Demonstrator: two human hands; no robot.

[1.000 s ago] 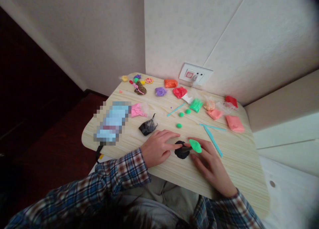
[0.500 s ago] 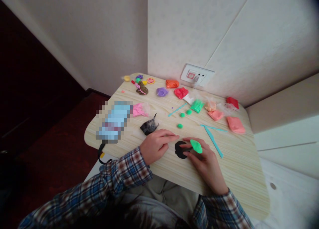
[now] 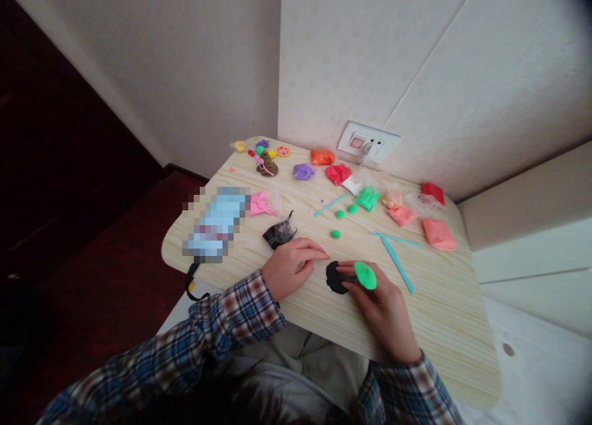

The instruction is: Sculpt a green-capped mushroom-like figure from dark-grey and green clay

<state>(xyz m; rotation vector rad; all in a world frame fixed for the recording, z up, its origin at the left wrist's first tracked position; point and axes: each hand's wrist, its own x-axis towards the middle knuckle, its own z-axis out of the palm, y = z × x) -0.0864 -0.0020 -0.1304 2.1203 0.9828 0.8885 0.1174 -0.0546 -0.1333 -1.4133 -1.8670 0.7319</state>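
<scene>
On pale wood-grained table (image 3: 439, 326), near edge: clay model, black base (image 3: 333, 279), green top (image 3: 365, 276). Papered wall (image 3: 333, 55) and socket (image 3: 369, 143) beyond. Left hand (image 3: 292, 268), a second ago fingertip over base, now just left of it, fingers extended, nothing held. Right hand (image 3: 383, 306), to model's right, pinches its stem.

Matt black clay base (image 3: 333, 278), pale wood-grain tabletop (image 3: 444, 326)
</scene>
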